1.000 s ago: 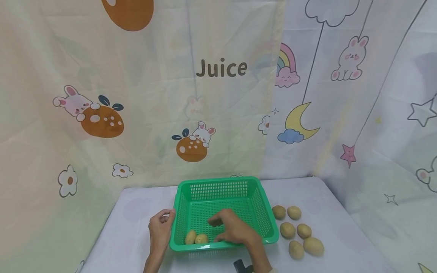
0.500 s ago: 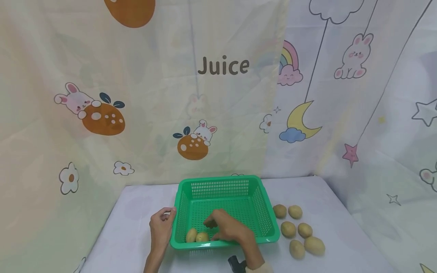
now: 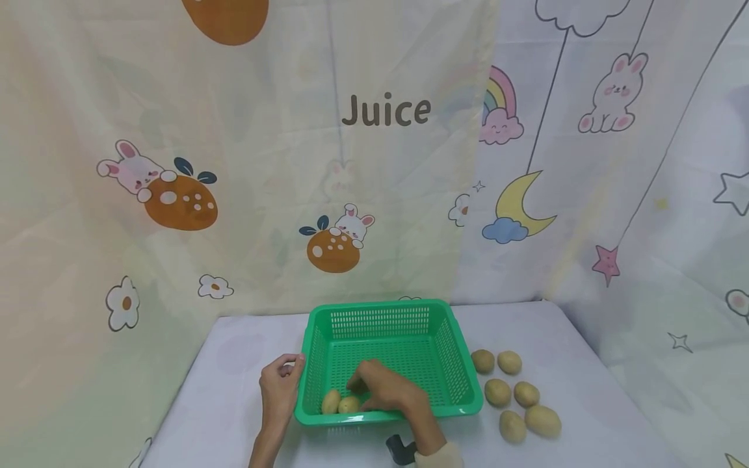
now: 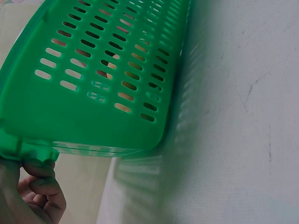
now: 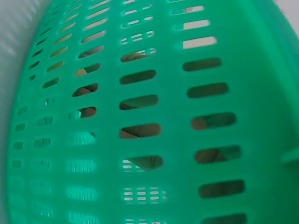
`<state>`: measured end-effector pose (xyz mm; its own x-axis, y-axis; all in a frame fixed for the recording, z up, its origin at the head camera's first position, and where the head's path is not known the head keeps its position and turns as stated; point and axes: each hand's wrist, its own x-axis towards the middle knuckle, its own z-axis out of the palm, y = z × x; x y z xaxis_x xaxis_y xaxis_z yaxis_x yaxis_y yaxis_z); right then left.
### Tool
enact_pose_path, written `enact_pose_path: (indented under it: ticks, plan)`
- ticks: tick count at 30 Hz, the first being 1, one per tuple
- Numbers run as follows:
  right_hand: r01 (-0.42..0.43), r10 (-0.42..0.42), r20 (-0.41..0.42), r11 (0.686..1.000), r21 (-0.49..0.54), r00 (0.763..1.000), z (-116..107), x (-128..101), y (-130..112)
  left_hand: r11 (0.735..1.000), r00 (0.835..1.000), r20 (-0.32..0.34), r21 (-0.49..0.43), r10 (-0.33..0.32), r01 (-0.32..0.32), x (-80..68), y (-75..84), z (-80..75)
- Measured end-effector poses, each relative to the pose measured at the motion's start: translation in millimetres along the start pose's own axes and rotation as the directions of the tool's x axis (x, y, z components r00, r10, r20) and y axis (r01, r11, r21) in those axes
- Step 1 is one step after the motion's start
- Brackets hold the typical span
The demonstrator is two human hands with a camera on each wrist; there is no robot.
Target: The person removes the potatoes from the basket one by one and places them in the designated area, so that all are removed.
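Note:
A green plastic basket with slotted walls stands on the table. Inside its near left corner lie two potatoes side by side, a left one and a right one. My left hand pinches the basket's left rim; the left wrist view shows the thumb and curled fingers at that rim. Over the near rim reaches my right hand, its fingers bent and parted from the thumb, close beside the right potato. Whether it touches that potato is unclear. The right wrist view mostly shows the basket's slotted wall.
Several loose potatoes lie on the white-covered table to the basket's right. A black device is at the right wrist, below the near rim. A printed curtain hangs behind the table.
My right hand has shifted left inside the basket, nearer the two potatoes, with its fingers lower. The left hand keeps its hold on the rim. The head view has drifted slightly.

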<state>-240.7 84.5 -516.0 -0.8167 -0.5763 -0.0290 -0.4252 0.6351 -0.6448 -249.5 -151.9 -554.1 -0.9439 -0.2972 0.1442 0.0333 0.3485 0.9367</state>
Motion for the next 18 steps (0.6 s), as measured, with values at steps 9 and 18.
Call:
enact_pose_path:
  ticks: [9, 18]
  plan:
    - [-0.017, 0.017, 0.031, 1.0, 0.011, 0.999, 3.9, 5.3, -0.9, 1.0, 1.0, 0.009, -0.003, -0.003, 0.003, -1.1, 0.6, -0.4]
    - [-0.006, 0.006, 0.048, 1.0, 0.011, 0.999, 7.1, 10.7, 0.1, 1.0, 1.0, 0.003, -0.006, 0.002, -0.002, -0.7, -0.5, -0.6]
